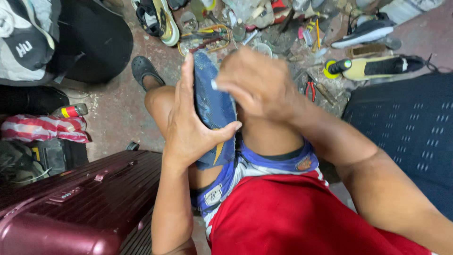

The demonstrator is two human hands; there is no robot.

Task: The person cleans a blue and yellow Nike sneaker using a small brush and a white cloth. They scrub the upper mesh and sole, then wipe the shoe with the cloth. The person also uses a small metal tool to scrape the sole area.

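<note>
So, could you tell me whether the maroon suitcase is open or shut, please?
Shut. The suitcase lies flat beside the person's left arm, its shell halves meeting with no gap showing; the latches are too small to judge.

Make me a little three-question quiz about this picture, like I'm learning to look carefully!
1. True or false: the left hand grips the blue shoe.
2. What colour is the suitcase? A green, B dark red, C white.
3. Which tool with red handles lies on the floor near the right hand?

Key: 1 true. 2 B. 3 the pliers.
</note>
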